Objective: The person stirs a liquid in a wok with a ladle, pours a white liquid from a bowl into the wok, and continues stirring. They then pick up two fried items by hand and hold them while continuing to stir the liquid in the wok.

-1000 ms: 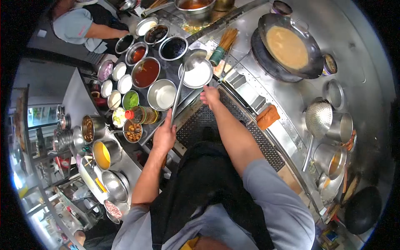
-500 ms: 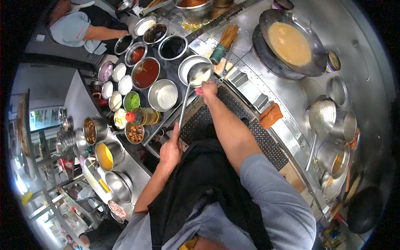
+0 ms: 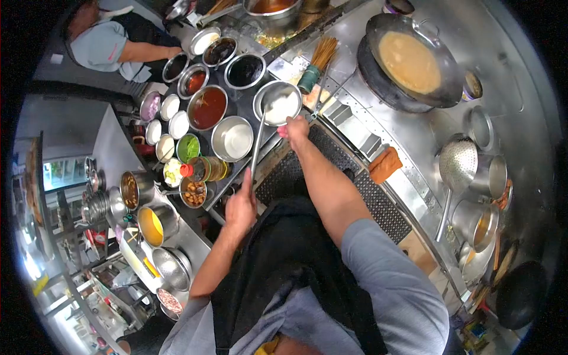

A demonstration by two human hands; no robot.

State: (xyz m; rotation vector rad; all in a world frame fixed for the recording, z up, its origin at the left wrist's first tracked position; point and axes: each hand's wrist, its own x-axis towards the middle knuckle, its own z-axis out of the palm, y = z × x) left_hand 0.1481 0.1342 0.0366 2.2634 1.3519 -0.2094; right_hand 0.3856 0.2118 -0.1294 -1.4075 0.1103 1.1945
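My left hand (image 3: 241,207) is wrapped round the long handle of a metal ladle (image 3: 257,155). The ladle's bowl end is down inside a round steel pot (image 3: 256,102) holding something white (image 3: 283,110); where bowl and contents meet is hard to make out. At the near right rim of this pot, my right hand (image 3: 294,128) grips the edge with its fingers closed. An open steel pot (image 3: 232,137) with a pale inside stands just left of the ladle handle.
Sauce pots (image 3: 207,107), small bowls (image 3: 178,125) and a red-capped oil bottle (image 3: 207,169) crowd the left counter. On the right, a wok (image 3: 414,59) holds tan liquid near a skimmer (image 3: 458,163) and an orange cloth (image 3: 385,165). Another person (image 3: 112,44) stands at upper left.
The ladle's bowl has shifted within the pot, and more of the white contents shows. My left hand has moved slightly left and up; my right hand keeps its place on the rim.
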